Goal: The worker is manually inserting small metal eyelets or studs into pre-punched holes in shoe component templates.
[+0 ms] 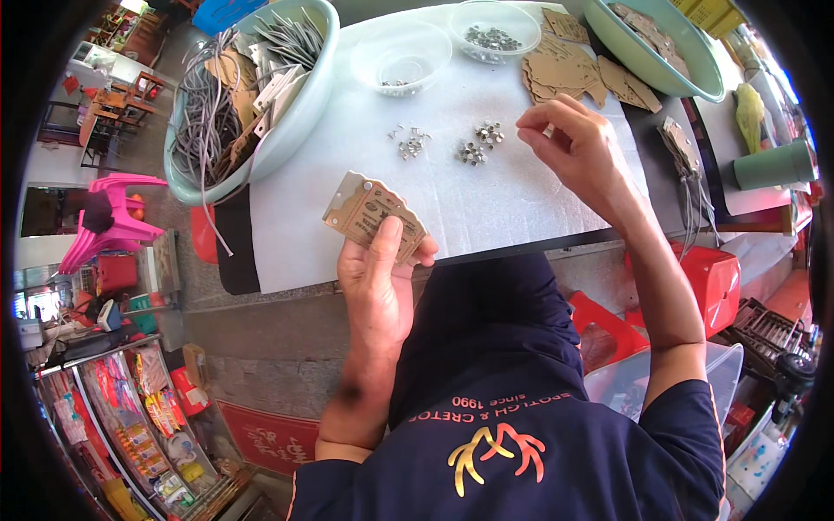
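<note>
My left hand grips a brown printed cardboard card with one wavy edge, thumb on its face, over the near edge of the table. Pale trim runs along the card's left end. My right hand is raised over the table's right side, thumb and fingertips pinched together; whatever they hold, if anything, is too small to make out. Left of it lie small metal fasteners, a cap-like pile, another pile, and a looser scatter of pin-like pieces.
Two clear plastic bowls with metal bits stand at the back. Stacked brown cards lie beside them. A green basin of cards and grey cords stands left, another basin back right. Corded cards hang at the right edge.
</note>
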A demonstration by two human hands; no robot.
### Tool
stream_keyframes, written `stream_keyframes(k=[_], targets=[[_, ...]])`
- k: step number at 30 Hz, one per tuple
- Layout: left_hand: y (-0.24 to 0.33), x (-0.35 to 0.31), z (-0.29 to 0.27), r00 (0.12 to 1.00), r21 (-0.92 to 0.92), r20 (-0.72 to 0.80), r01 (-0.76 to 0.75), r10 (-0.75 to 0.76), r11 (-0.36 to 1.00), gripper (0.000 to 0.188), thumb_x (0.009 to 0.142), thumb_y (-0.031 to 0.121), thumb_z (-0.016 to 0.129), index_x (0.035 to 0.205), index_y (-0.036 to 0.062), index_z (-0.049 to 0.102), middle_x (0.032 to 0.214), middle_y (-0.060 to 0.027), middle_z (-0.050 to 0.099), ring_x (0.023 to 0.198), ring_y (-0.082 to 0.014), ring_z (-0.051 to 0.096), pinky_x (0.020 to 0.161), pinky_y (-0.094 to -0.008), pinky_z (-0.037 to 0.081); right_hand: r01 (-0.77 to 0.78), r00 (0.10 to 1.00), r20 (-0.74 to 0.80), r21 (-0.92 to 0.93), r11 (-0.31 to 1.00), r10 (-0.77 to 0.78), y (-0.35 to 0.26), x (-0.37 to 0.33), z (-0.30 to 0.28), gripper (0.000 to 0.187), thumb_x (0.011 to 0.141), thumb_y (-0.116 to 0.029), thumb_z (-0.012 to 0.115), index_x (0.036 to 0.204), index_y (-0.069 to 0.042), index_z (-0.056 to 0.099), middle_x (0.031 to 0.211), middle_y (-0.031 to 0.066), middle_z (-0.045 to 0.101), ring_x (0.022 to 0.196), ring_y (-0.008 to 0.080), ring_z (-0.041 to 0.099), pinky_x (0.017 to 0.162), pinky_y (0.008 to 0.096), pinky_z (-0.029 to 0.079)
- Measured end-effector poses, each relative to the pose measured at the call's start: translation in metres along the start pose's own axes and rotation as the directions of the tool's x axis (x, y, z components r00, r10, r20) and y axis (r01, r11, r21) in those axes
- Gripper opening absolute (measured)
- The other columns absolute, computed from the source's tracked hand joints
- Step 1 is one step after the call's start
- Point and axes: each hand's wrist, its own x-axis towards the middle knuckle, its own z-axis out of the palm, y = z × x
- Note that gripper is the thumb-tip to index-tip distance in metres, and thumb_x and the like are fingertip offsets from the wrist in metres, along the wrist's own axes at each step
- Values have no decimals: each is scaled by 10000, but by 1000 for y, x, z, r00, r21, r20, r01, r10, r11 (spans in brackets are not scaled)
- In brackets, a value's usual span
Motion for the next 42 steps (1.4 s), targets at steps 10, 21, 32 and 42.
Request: stream_keyframes(k=[10, 21, 32, 42], targets=[[1, 3, -5, 999, 22, 13, 34, -34, 999, 273, 972, 110, 536, 1221, -1, 521, 1019, -93, 632, 904, -223, 664, 779, -357, 566, 308, 948, 137, -166, 937, -288, 2, 8, 7, 92, 842, -115, 689, 916, -63, 674, 853, 71, 604, 732, 248, 637, 628, 345, 503], [1, 4, -4, 999, 26, 19, 48, -48, 999, 224, 971, 98, 535, 1174, 3, 544, 1004, -96, 635, 929, -204, 652, 825, -379, 553, 358, 932, 149, -246, 901, -330, 4, 17, 23, 110, 817, -147, 646, 795, -39, 642, 804, 98, 577, 694, 309, 622, 633, 423, 497], [3, 4, -2, 998, 37, 9, 55, -56, 998, 276, 961, 104, 554, 1223, 18, 541, 1036, -70, 629, 932, -161, 625, 813, -339, 525, 240, 935, 292, -99, 966, -202, 2, -4, -1, 125, 821, -143, 649, 819, -22, 617, 827, 107, 613, 729, 296, 624, 668, 396, 493], [-2, 1, 13, 1000, 181, 1, -14, 14, 983, 301, 954, 108, 578, 1242, 23, 554, 1063, -30, 612, 882, -90, 568, 731, -267, 450, 172, 971, 176, -27, 985, -165, -15, -26, 10, 82, 813, -78, 664, 846, -29, 608, 838, 80, 584, 678, 214, 598, 607, 329, 480]])
